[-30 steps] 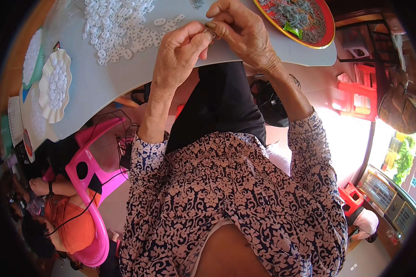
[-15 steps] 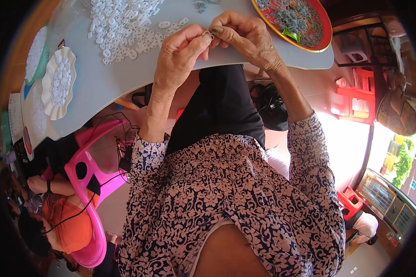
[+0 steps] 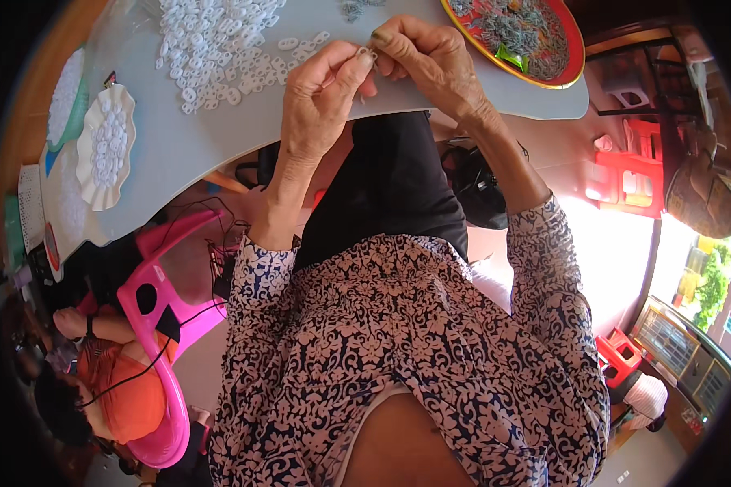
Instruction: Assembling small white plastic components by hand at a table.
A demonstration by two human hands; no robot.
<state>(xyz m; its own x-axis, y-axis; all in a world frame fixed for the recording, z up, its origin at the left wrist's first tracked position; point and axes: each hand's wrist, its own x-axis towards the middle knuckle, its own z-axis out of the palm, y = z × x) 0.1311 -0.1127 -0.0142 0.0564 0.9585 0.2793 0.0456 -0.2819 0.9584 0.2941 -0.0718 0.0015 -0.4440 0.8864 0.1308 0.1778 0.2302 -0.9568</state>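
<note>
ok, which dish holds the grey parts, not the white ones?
The red-rimmed round tray at upper right; the white fluted dish at left holds white rings.

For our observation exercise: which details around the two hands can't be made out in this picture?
- Head view: small white piece pinched between left hand and right hand; fingertips cover it, shape unclear.
- Red tray: cut off by the top edge; its grey contents are too small to tell.

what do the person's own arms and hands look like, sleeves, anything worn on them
Both forearms are bare from about the elbow down. The left hand and right hand wear no gloves; no rings or watch can be made out. Each arm has a loose sleeve of dark navy fabric with a dense white floral print, matching the top.
</note>
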